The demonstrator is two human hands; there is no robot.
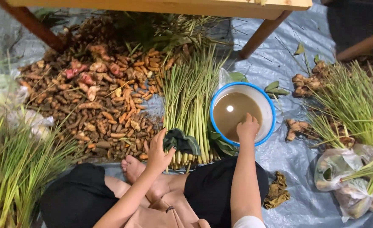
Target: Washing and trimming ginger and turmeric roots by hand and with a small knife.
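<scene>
Two hands busy: left hand (158, 153) pinches a dark cloth (181, 141) over lemongrass (192, 105); right hand (248, 126) dips in bucket (271, 122) of murky water, grip unclear.

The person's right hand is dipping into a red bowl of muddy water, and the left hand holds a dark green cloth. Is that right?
Not quite. The head view shows the bowl has a blue rim and white wall, not red. The rest holds: the right hand dips into its muddy brown water, and the left hand holds a dark green cloth.
</scene>
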